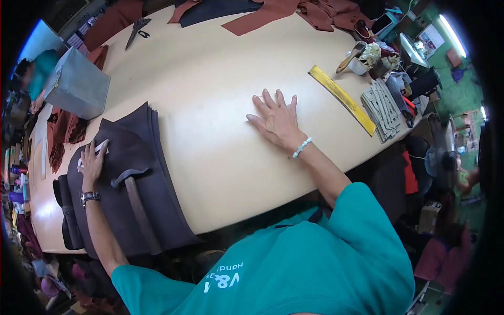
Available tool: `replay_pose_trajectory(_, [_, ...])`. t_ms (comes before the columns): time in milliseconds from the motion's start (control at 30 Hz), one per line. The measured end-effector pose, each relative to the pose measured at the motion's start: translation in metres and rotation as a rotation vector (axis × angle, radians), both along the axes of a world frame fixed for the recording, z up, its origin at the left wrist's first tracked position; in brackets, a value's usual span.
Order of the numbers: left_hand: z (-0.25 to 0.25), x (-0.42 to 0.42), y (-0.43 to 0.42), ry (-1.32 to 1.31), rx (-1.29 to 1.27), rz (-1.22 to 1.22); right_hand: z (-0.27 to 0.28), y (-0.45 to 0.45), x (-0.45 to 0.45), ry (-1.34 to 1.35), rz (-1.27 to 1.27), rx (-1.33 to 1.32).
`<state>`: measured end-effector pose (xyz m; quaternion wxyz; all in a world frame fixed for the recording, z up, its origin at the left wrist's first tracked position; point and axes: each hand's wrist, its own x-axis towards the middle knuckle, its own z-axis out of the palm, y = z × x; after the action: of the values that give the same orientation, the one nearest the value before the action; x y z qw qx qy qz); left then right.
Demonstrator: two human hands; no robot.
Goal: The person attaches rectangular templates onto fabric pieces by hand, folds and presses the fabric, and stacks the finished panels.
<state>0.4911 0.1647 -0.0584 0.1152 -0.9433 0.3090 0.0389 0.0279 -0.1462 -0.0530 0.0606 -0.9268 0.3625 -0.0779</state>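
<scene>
My left hand (92, 165) lies on a stack of dark brown leather sheets (165, 194), its fingers spread over a small white piece (102, 147). To the right of that hand a hammer (137, 210) rests on the leather, its metal head toward the far side and its handle toward the table's near edge. My right hand (278, 119) is flat on the pale tabletop (220, 163) with its fingers spread and nothing in it. A yellow ruler (342, 100) lies to the right of this hand.
A grey metal box (81, 84) stands at the left, with a co-worker (43, 73) beyond it. Scissors (137, 30) and reddish-brown leather (262, 16) lie at the far side. Light strips (380, 110), a brush (350, 58) and clutter occupy the right end.
</scene>
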Motion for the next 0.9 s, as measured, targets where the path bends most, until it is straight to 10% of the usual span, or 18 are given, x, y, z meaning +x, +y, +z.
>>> replay_pose_trajectory(300, [0.006, -0.003, -0.002, 0.008, -0.028, 0.01, -0.006, -0.003, 0.005, -0.008, -0.042, 0.01])
replay_pose_trajectory(467, [0.003, -0.002, -0.001, -0.123, -0.452, -0.022, -0.007, -0.021, 0.018, -0.023, -0.039, -0.076])
replay_pose_trajectory(900, [0.081, -0.276, -0.04, -0.124, -1.031, -0.243, -0.013, -0.035, 0.021, -0.229, -0.05, 0.018])
